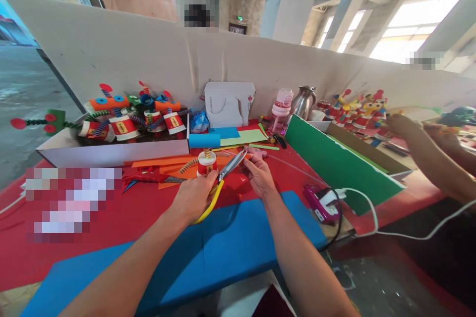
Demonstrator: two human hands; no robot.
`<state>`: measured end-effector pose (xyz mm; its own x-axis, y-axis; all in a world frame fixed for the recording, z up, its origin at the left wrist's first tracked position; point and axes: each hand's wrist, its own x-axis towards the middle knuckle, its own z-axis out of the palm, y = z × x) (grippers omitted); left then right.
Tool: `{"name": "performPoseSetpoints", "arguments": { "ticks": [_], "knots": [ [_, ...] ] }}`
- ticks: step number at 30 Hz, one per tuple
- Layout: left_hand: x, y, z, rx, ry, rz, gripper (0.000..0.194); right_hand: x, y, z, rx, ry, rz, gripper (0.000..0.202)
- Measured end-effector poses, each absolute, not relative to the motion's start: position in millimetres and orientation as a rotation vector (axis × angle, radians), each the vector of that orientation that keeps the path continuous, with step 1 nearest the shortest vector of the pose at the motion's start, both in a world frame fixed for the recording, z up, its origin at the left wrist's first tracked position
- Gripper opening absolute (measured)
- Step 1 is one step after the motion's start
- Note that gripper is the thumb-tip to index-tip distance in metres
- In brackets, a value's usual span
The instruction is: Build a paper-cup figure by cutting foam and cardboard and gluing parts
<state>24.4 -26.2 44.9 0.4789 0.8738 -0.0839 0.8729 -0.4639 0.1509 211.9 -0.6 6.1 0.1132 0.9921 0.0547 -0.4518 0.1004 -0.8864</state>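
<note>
My left hand [197,195] is closed round the yellow handles of a pair of scissors [232,164], whose metal blades point up and to the right. At the blade tips, the fingers of my right hand [260,173] are pinched together; what they hold is too small to make out. Just behind my left hand stands a red and white paper cup [207,162] with a paper spring on top, and a blue paper roll [204,140] above it. To the left, red-handled scissors [148,176] lie on orange paper [159,163].
A white box [115,152] of cup figures stands at the back left. Rightward are a green-sided box [334,163] and a purple power socket [322,203] with cables. Blue sheet [223,237] covers the front edge. A pink bottle [281,109] stands behind; another person's arms [420,143] reach in.
</note>
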Motion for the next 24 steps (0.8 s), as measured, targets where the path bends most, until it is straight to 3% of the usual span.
{"name": "performPoseSetpoints", "arguments": {
  "ticks": [24],
  "knots": [
    [22.5, -26.9, 45.5, 2.526, 1.509, 0.014, 0.028, 212.7, 0.3, 7.5, -0.84, -0.8, 1.286, 0.034]
  ]
}}
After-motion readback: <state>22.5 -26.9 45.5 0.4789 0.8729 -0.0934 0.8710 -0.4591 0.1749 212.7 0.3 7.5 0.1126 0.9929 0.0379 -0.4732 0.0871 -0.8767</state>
